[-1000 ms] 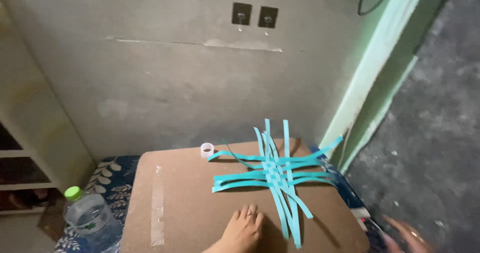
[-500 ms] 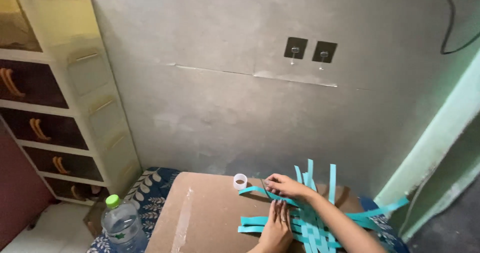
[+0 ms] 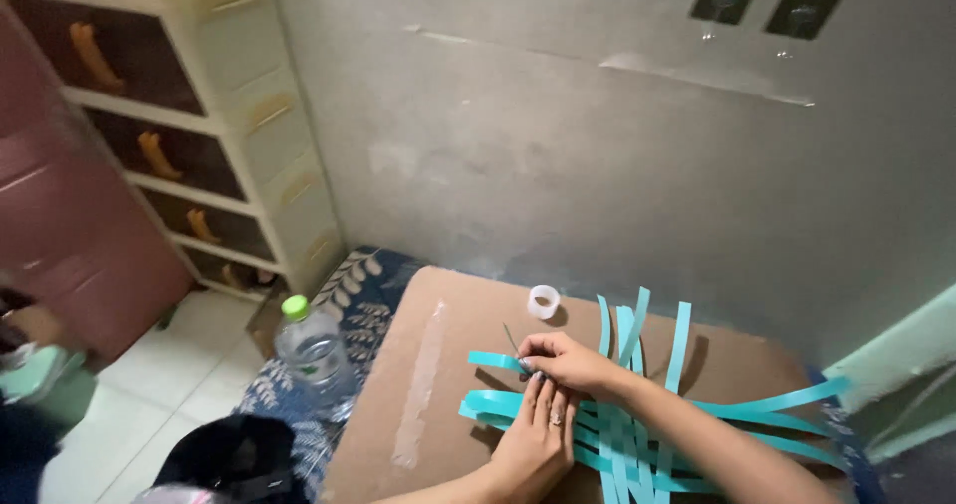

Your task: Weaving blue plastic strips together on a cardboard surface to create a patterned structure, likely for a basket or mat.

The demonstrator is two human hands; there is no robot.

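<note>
Teal paper strips (image 3: 637, 419) lie interwoven on a cardboard desk (image 3: 438, 384), left hand (image 3: 538, 434) pressed flat pinning them while right hand (image 3: 563, 360) pinches one strip's end.

A cardboard sheet (image 3: 438, 384) lies flat, serving as the landmark. On its right half lies a woven mat of paper strips (image 3: 637, 414), with both hands resting on the mat's left edge. A tape roll (image 3: 543, 301) sits near the sheet's far edge. A plastic bottle (image 3: 311, 353) stands just left of the sheet. A drawer cabinet (image 3: 199, 126) stands farther left, against the wall.
</note>
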